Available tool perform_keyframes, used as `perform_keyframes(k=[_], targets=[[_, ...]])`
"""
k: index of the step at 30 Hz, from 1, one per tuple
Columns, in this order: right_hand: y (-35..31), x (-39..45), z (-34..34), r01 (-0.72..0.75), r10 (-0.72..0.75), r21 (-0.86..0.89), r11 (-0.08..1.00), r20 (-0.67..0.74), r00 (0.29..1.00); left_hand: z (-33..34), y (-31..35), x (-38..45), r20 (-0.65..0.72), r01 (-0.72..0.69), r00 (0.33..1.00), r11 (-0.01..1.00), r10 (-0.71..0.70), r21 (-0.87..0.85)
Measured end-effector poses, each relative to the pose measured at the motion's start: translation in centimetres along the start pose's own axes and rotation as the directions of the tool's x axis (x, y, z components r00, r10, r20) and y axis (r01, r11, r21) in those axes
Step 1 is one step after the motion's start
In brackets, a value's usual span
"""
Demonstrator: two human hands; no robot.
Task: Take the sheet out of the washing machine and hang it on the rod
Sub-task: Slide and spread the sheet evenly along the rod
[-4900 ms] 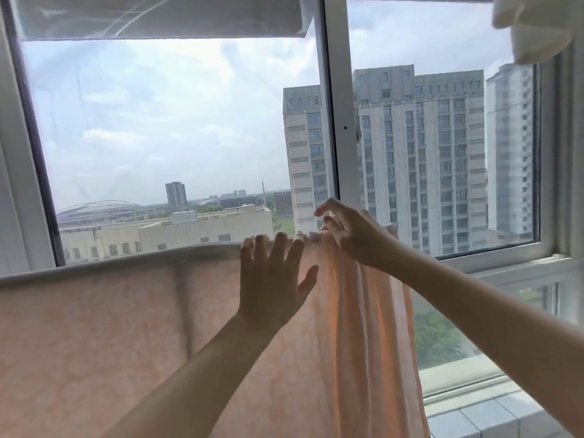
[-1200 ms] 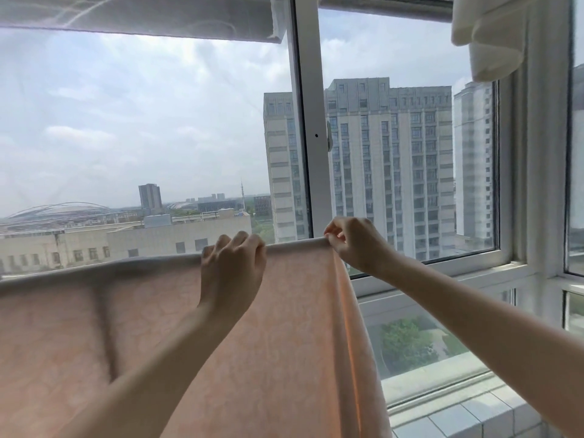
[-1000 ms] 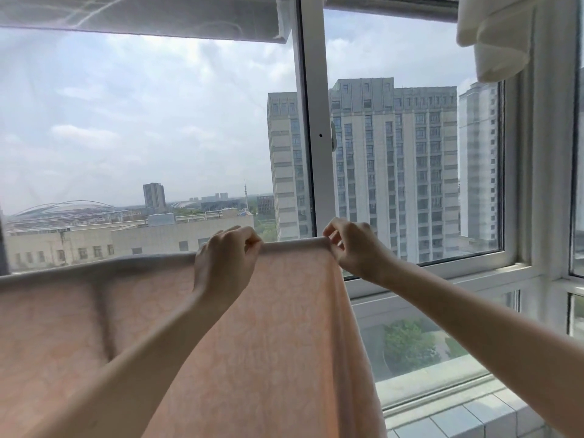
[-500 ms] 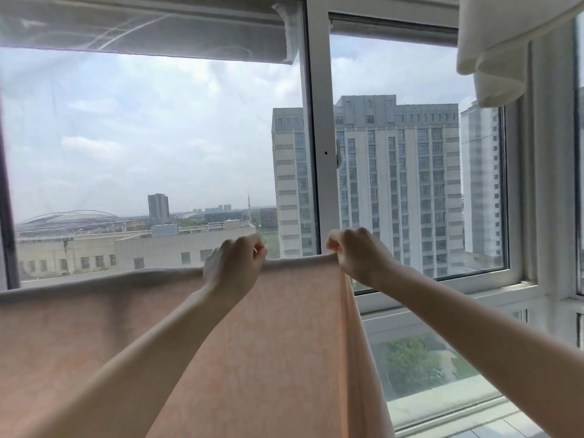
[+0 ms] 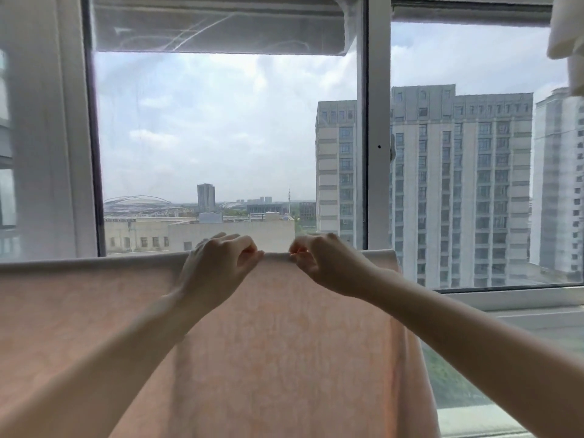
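A pale pink patterned sheet [image 5: 284,358] hangs draped over a horizontal rod in front of the window, its folded top edge running from the left border to about the window post. The rod itself is hidden under the fabric. My left hand [image 5: 221,263] pinches the sheet's top fold near the middle. My right hand [image 5: 325,260] pinches the same fold just to the right, a small gap apart. The sheet's right edge falls straight down below the right forearm. No washing machine is in view.
A large window with a white frame post [image 5: 377,128] stands right behind the sheet, tall buildings beyond. A rolled blind [image 5: 218,23] sits along the top. White cloth [image 5: 565,36] hangs at the upper right. The sill [image 5: 505,298] runs at the lower right.
The hands slid left along the sheet's top edge and now sit close together away from its right corner. The view turned left, so the window post moved right.
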State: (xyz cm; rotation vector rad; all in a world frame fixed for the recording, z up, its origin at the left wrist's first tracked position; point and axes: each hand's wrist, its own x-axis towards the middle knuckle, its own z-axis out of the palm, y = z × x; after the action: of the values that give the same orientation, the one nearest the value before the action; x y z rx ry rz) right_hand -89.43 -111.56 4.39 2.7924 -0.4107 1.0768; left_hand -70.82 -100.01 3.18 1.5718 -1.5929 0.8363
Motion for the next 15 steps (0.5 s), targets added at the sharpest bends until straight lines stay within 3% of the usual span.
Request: perform_keyframes(k=[6, 15], targets=[[-2.7, 1.6, 1.5, 0.059, -0.057, 0.041, 0.997, -0.063, 0.996, -3.2, -3.3, -2.5, 0.021, 0.135, 0.991, 0.981, -0.133, -0.138], [-5.6, 3.0, 3.6, 0.079, -0.062, 0.098, 0.992, -0.167, 0.984, -6.9, -6.8, -5.8, -0.034, 0.281, 0.958, 0.958, -0.284, -0.064]])
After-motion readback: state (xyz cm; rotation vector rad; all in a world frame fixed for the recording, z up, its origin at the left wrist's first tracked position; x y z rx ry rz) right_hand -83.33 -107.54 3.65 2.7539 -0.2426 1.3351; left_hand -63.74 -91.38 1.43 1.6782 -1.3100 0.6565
